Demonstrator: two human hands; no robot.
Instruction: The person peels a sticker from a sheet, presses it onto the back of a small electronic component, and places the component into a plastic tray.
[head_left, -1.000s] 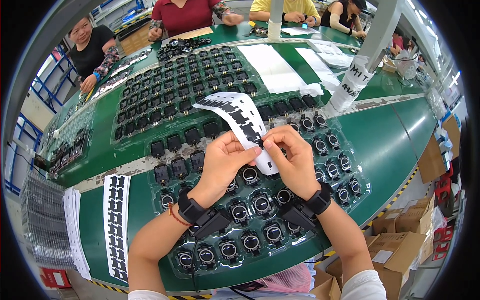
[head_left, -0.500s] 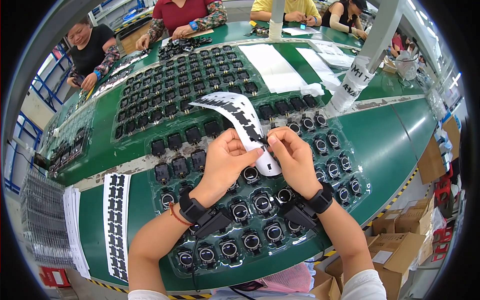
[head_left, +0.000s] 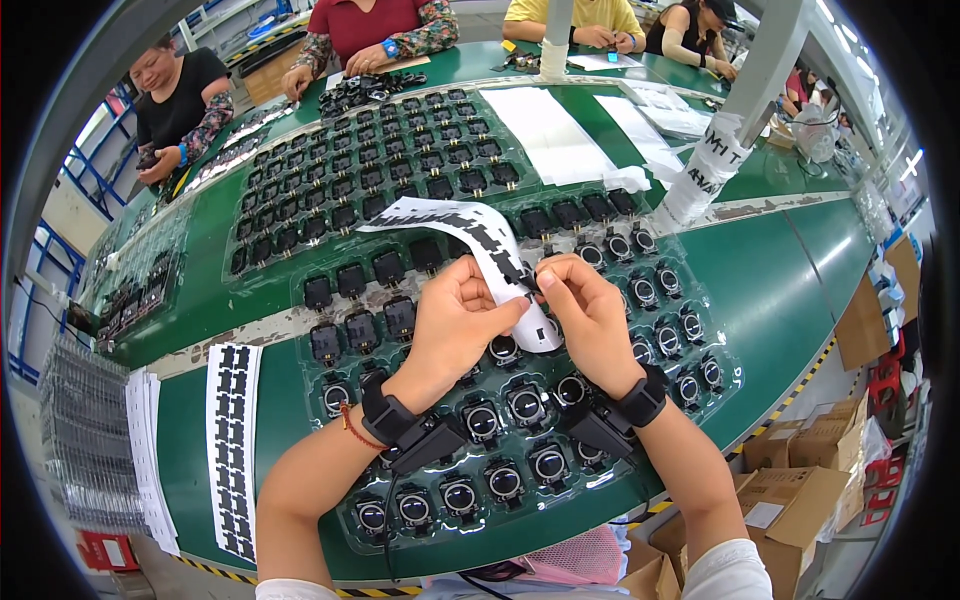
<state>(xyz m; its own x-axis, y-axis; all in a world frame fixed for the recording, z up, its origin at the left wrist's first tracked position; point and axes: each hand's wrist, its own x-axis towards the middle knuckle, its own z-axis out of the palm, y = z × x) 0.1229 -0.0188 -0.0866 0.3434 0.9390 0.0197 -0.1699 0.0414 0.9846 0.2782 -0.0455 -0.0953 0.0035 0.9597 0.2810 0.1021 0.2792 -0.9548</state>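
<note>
A white backing strip of black die-cut stickers (head_left: 490, 235) curves up between my hands, its free end bending to the left. My left hand (head_left: 455, 320) is closed on the strip's near part, thumb on top. The fingertips of my right hand (head_left: 592, 315) pinch a small black sticker at the strip's right edge; whether it is fully off the backing I cannot tell. Below both hands lies a clear plastic tray (head_left: 738, 372) holding rows of black parts with round, silver-ringed faces (head_left: 525, 405). Square black parts (head_left: 361, 330) fill its left and far rows.
Another sticker strip (head_left: 233, 450) lies at the left, beside white sheets (head_left: 148, 460) and stacked clear trays (head_left: 85, 440). Farther off is a second filled tray (head_left: 375, 180). A taped post (head_left: 700, 175) rises at right. Cardboard boxes (head_left: 800, 510) stand beside the table. Several co-workers sit opposite.
The strip's free end has swung left and drooped lower. Both of my hands stay nearly in place, with the same grip. At far left, a co-worker's hand has shifted slightly.
</note>
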